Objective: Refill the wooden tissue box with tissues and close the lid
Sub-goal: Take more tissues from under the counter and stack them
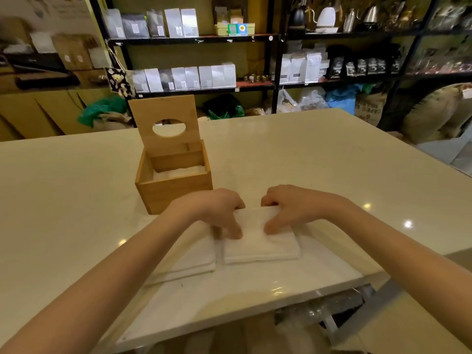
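Note:
The wooden tissue box (173, 190) stands on the cream table (306, 154), its lid (163, 118) with an oval hole propped upright at the back. White tissues (178, 173) lie inside it, low down. In front of the box lies a stack of white tissues (260, 247). My left hand (217, 210) and my right hand (288, 208) both grip this stack, thumbs on its top and fingers curled over its far edge. A second white stack (194, 259) lies to its left, partly under my left forearm.
Behind the table, black shelves (191, 39) carry white and dark bags, jars and kettles. Sacks and plastic bags (434, 111) sit on the floor beyond the far edge. The table's near edge (255, 305) runs just below the stacks.

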